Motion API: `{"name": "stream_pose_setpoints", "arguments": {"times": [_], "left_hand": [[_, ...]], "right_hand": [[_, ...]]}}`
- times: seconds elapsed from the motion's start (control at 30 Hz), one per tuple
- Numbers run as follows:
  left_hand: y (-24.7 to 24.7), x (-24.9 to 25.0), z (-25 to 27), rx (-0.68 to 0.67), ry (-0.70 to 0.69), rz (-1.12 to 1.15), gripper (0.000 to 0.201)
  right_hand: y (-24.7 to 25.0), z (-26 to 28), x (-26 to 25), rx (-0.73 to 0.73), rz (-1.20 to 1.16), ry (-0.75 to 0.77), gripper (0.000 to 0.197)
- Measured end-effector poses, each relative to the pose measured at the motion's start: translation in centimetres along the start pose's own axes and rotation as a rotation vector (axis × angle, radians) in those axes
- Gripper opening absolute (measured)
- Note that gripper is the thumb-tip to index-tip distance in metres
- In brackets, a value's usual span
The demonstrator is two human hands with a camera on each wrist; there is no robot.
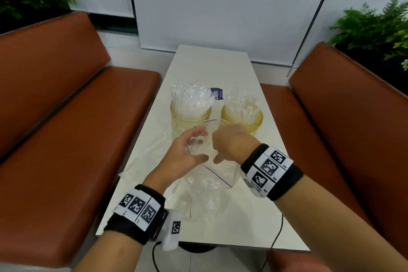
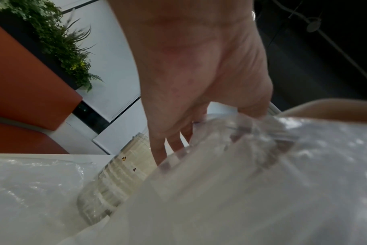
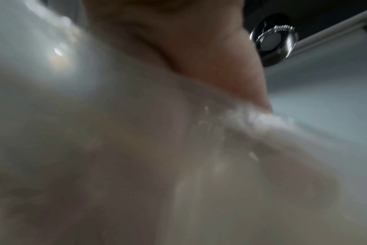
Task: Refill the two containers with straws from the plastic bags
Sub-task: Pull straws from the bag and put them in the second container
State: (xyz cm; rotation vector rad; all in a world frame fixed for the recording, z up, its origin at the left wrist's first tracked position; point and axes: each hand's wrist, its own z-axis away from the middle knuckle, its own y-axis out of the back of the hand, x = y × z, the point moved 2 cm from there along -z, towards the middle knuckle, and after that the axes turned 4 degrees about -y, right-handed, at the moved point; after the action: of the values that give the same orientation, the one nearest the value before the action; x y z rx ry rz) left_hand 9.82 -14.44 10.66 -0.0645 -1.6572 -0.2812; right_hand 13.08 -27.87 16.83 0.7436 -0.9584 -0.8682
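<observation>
We have both hands on a clear plastic bag (image 1: 212, 174) at the near end of the bench (image 1: 198, 62), just short of the 2 jars. Our left hand (image 1: 187, 150) has its fingers spread and lightly curled around the bag's open mouth, thumb below and fingers above — holding it rather than squeezing. Our right hand (image 1: 229, 143) is at the mouth from the other side; its fingers are hidden behind the knuckles and the right wrist view is a blur of plastic, so we cannot tell whether they are closed on anything. The left jar (image 1: 191, 117) and the right jar (image 1: 242, 118) stand side by side straight ahead of the hands, both already bristling with upright straws (image 1: 189, 97). The bag's length runs from us toward the jars, mouth pointing forward. Whatever comes out likely has to swing upright and travel forward, the right hand being nearer the right jar. Another flat bag (image 1: 152, 157) lies to the left.
</observation>
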Motion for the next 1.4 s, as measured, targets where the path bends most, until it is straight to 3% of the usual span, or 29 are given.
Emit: {"name": "stream_pose_setpoints", "arguments": {"times": [0.1,0.2,0.33,0.4,0.5,0.6,0.67,0.73,0.83,1.0,1.07,1.23,1.33,1.4], "left_hand": [[-0.5,-0.1,0.0,-0.057,-0.019,-0.043,0.084],[-1.3,-0.3,-0.2,-0.087,-0.030,-0.095,0.083],[-2.7,-0.9,-0.8,-0.008,-0.019,-0.045,0.077],[-3.2,-1.1,-1.1,0.048,-0.035,-0.033,0.066],[-3.3,-0.7,-1.4,0.109,-0.028,0.007,0.040],[-2.9,-0.3,-1.5,0.117,-0.045,0.074,0.038],[-2.7,-0.1,-1.6,0.124,-0.037,0.081,0.050],[-2.7,-0.1,-1.8,0.153,-0.040,0.076,0.050],[-2.8,-0.3,-1.8,0.134,-0.037,0.072,0.033],[-3.0,-0.8,-1.5,0.077,0.051,0.139,0.038],[-2.8,-0.9,-1.7,0.057,0.063,0.145,0.049],[-2.1,-1.4,-1.9,0.076,0.089,0.108,0.058],[-1.9,-1.5,-1.7,0.068,0.088,0.098,0.057],[-1.7,-1.4,-1.6,0.071,0.087,0.106,0.053]], "right_hand": [[2.1,1.2,0.3,0.051,0.003,0.008,0.057],[3.8,2.0,0.2,0.125,0.035,0.031,0.046],[5.7,3.3,-0.2,0.327,0.025,0.056,0.042],[6.2,3.6,-0.3,0.459,-0.102,0.074,0.038],[6.6,4.0,0.4,0.584,-0.552,0.111,0.051],[5.8,4.0,1.2,0.577,-0.992,0.159,0.068],[4.4,3.1,1.1,0.536,-1.013,0.176,0.073],[2.7,1.7,0.2,0.591,-0.937,0.174,0.058],[0.8,-0.2,-1.0,0.684,-0.855,0.121,0.049],[2.4,-0.5,0.5,0.757,-0.939,0.081,0.044],[4.6,0.5,2.6,0.824,-1.021,0.060,0.042],[9.4,3.3,9.9,1.201,-1.297,-0.034,0.031],[9.5,3.1,14.0,1.403,-1.180,-0.196,0.033],[8.5,1.8,15.6,1.457,-1.061,-0.353,0.035]]}}
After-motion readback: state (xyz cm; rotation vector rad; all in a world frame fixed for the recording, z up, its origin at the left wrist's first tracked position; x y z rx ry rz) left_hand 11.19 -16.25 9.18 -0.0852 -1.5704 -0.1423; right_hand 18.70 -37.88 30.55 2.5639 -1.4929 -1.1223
